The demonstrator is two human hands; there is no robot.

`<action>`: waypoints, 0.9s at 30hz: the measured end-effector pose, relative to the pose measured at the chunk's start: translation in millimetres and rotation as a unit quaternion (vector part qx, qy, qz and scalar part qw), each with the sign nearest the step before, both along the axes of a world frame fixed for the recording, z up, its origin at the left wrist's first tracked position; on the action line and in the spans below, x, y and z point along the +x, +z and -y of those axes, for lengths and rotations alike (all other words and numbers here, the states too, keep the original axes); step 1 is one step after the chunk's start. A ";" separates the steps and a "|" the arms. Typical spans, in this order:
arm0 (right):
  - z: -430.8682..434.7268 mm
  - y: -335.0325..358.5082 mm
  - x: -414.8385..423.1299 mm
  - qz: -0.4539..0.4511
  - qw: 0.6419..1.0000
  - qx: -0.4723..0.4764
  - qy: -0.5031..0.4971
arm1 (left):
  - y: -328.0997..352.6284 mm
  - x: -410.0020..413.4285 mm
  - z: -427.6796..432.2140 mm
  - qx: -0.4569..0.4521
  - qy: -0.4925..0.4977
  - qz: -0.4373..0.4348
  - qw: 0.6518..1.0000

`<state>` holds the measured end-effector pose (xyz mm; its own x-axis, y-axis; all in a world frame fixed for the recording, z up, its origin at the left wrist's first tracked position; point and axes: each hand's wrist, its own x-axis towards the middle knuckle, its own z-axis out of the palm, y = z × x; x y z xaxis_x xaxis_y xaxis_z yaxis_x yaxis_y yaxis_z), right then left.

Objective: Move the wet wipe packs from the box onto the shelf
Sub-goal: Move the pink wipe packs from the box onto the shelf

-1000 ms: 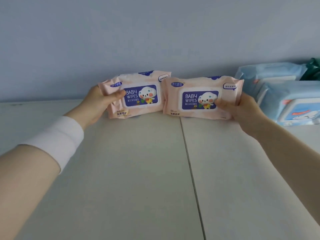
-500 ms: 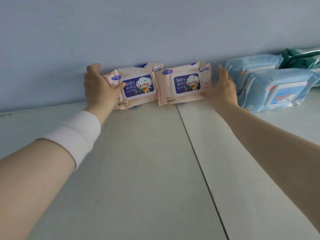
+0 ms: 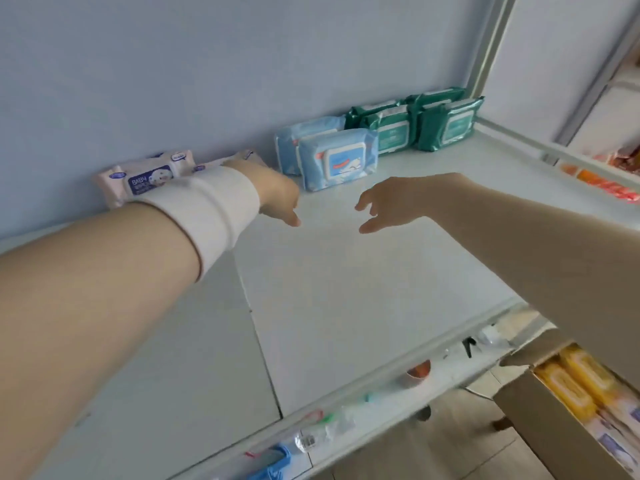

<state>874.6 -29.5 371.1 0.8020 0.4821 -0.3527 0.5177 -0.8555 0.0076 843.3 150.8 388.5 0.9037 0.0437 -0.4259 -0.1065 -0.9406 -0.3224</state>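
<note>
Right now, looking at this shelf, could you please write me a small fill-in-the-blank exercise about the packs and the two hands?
1. Between the pink packs and the green packs stand packs whose colour is ____.
2. The left hand and the right hand both hold ____.
3. The white band is worn on the ____ wrist.

Missing words: blue; nothing; left

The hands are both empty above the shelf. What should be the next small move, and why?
Probably bring the right hand down toward the cardboard box at lower right: it and the left hand hold nothing, the pink packs already stand at the shelf back, and yellow packs lie in the box.
</note>
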 end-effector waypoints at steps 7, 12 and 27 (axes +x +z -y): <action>265.4 -16.9 -86.9 -0.036 0.984 -0.052 -0.164 | -15.1 -28.1 269.2 -0.113 -0.141 -0.092 0.979; 422.8 -44.2 -137.1 -0.076 0.956 -0.088 -0.271 | -56.7 -42.0 430.1 -0.060 -0.277 -0.122 0.951; 721.5 -295.3 -145.1 -0.320 0.814 -0.037 -0.484 | -310.7 50.5 748.0 -0.014 -0.402 -0.277 0.873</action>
